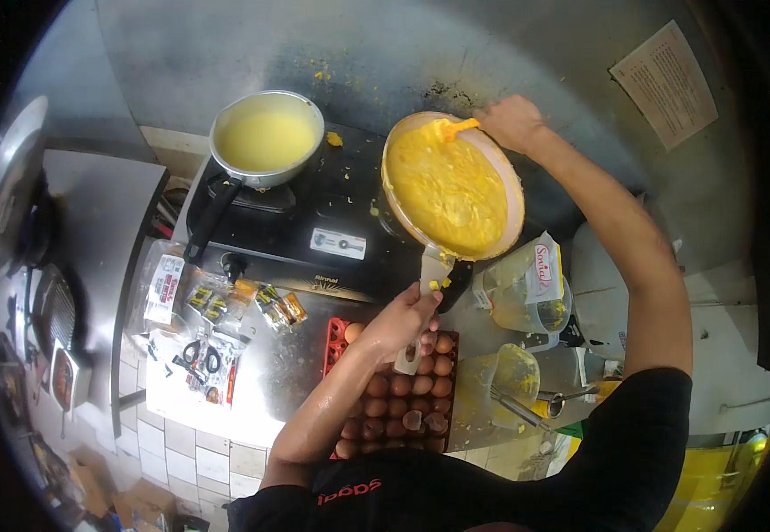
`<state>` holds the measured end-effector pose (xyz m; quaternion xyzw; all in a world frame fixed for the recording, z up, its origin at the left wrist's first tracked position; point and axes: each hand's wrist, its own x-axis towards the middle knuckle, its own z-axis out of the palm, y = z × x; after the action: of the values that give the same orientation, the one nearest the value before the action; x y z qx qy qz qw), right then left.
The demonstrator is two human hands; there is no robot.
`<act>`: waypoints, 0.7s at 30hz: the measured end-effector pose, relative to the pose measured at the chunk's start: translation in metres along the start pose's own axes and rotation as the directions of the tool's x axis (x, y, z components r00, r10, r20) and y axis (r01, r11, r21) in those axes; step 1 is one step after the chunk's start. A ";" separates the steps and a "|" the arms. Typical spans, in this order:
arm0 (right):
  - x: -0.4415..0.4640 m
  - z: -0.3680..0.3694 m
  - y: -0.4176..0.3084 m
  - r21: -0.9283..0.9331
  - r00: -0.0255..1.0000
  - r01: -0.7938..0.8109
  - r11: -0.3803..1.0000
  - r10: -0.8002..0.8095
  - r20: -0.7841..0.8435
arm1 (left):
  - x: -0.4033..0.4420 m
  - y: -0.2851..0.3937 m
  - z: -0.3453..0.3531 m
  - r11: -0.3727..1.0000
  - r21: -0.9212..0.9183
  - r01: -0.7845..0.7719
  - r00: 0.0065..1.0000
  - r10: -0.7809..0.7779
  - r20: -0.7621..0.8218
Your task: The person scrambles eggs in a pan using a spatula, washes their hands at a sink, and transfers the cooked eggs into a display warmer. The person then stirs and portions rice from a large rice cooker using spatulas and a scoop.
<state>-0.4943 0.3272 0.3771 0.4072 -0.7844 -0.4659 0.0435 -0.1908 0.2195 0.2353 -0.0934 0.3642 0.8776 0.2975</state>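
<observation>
A round pan (516, 191) with a pale rim sits tilted on the right side of the black stove, full of lumpy yellow egg mixture (447, 191). My left hand (402, 324) is wrapped round the pan's light handle, above a red tray of brown eggs (399, 385). At the pan's far right edge, my right hand (511, 124) is closed on an orange spatula (461, 129), whose head rests in the mixture. Some yellow bits stick to the handle near the pan.
A saucepan (267, 142) of pale yellow liquid stands on the left burner, its black handle toward me. Plastic jugs (513, 372) stand at the right, near a metal whisk or tool. Packets (212, 301) and papers lie left of the egg tray. A wall rises behind the stove (314, 208).
</observation>
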 end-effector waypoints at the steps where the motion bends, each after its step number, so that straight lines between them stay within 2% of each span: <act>1: 0.000 -0.002 -0.003 0.000 0.997 0.016 1.000 -0.016 -0.074 | -0.003 0.002 0.002 1.000 0.021 0.006 1.000 -0.005 -0.012; 4: -0.001 -0.008 -0.008 0.045 0.960 0.088 0.995 -0.072 -0.271 | -0.006 0.005 0.004 0.996 0.084 0.013 0.999 -0.010 -0.034; 7: 0.000 -0.017 -0.014 -0.023 0.902 0.215 0.976 -0.208 -0.378 | -0.001 0.002 0.000 0.992 0.127 0.019 1.000 -0.019 -0.001; 10: 0.011 -0.014 -0.019 -0.145 0.706 0.362 0.921 -0.373 -0.602 | -0.002 0.006 0.004 0.986 0.164 0.013 1.000 -0.010 -0.017; 14: -0.013 -0.032 -0.029 -0.224 0.596 0.450 0.865 -0.477 -0.646 | 0.003 0.001 0.001 0.985 0.171 0.007 1.000 -0.006 -0.009; 16: -0.033 -0.037 -0.031 -0.220 0.536 0.489 0.844 -0.490 -0.688 | 0.003 -0.005 -0.002 0.997 0.076 0.000 1.000 0.000 0.000; 19: -0.060 -0.022 -0.018 -0.006 0.569 0.477 0.879 -0.314 -0.760 | 0.002 -0.004 0.000 1.000 0.023 -0.015 1.000 0.015 -0.024; 21: -0.088 -0.030 -0.002 0.144 0.842 0.311 0.940 -0.202 -0.500 | 0.000 -0.005 0.001 1.000 -0.010 -0.003 0.999 0.003 -0.035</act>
<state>-0.4209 0.3654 0.4197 0.6134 -0.7336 -0.2631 0.1278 -0.1880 0.2228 0.2336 -0.1095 0.3648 0.8781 0.2894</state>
